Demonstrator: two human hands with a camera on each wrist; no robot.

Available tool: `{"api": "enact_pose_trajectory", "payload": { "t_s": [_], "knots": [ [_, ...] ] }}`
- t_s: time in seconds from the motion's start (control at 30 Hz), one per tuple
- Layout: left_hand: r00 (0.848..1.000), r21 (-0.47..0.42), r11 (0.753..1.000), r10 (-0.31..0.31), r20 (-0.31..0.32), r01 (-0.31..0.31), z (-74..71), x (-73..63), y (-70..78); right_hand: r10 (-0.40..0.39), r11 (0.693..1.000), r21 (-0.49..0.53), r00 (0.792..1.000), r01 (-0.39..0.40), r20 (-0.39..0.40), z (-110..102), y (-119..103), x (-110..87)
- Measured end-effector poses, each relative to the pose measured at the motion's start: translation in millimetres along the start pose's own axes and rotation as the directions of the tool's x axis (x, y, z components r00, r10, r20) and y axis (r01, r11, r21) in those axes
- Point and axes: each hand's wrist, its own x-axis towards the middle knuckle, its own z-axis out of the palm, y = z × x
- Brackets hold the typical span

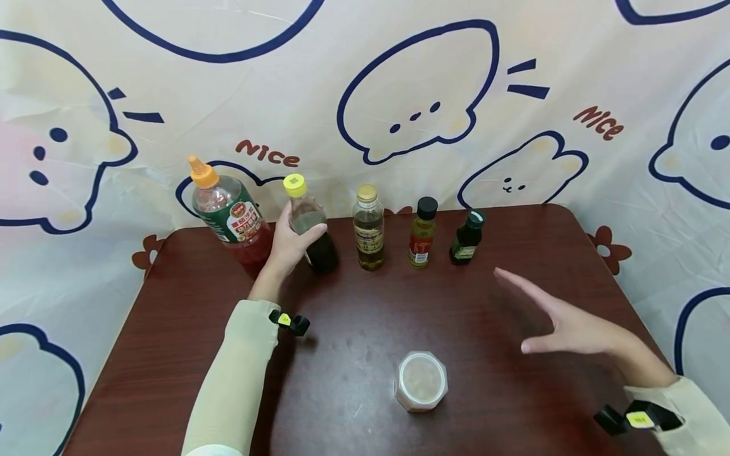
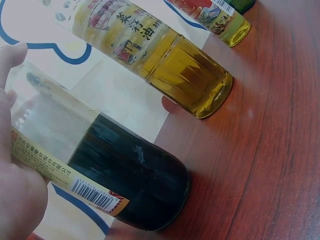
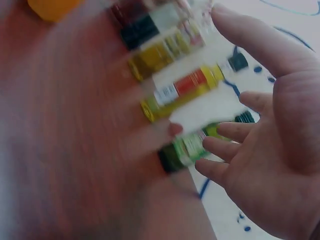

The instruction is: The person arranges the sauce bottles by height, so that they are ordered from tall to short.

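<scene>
A yellow-capped bottle of dark liquid, seemingly soy sauce or vinegar, stands at the back left of the table. My left hand grips its upper part, thumb across the near side; the left wrist view shows the palm and thumb of that hand against the clear upper half. Over the table's right side my right hand is held with thumb and fingers spread, touching nothing. Nearest to it is a small green-capped dark green bottle. In the right wrist view the hand's palm and fingers are visible, and the background is blurred.
Left of the gripped bottle stands a large orange-capped bottle of red sauce. To its right are an oil bottle and a small black-capped bottle. A white-lidded jar sits near the front. Printed cloth hangs behind the table.
</scene>
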Motion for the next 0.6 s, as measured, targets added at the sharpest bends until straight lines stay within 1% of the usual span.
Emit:
{"api": "enact_pose_trajectory", "payload": {
  "t_s": [0.07, 0.17, 0.23, 0.3, 0.4, 0.6],
  "knots": [
    [1.000, -0.002, 1.000, -0.001, -0.004, 0.001, 0.1, 0.0, 0.4, -0.014, 1.000, 0.018, 1.000, 0.014, 0.014, 12, -3, -1.3],
    [1.000, -0.016, 1.000, 0.008, -0.004, -0.008, 0.3, 0.7, -0.1, -0.056, 0.997, 0.054, 0.998, 0.054, 0.039, 30, -7, -0.1],
    [1.000, -0.018, 1.000, 0.012, -0.001, -0.012, 0.6, 1.3, -0.1, -0.093, 0.993, 0.077, 0.994, 0.088, 0.061, 41, -8, 1.0],
    [1.000, -0.019, 1.000, 0.014, 0.004, -0.014, 0.9, 1.8, -0.3, -0.114, 0.988, 0.114, 0.990, 0.103, 0.087, 50, -10, 2.5],
    [1.000, -0.017, 1.000, 0.011, 0.007, -0.011, 0.7, 1.9, -1.3, -0.150, 0.980, 0.149, 0.980, 0.131, 0.128, 62, -11, 5.8],
    [1.000, -0.021, 1.000, 0.008, 0.001, -0.008, 0.3, 1.1, -1.6, -0.202, 0.962, 0.224, 0.959, 0.156, 0.197, 82, -13, 17.7]
  ]
}}
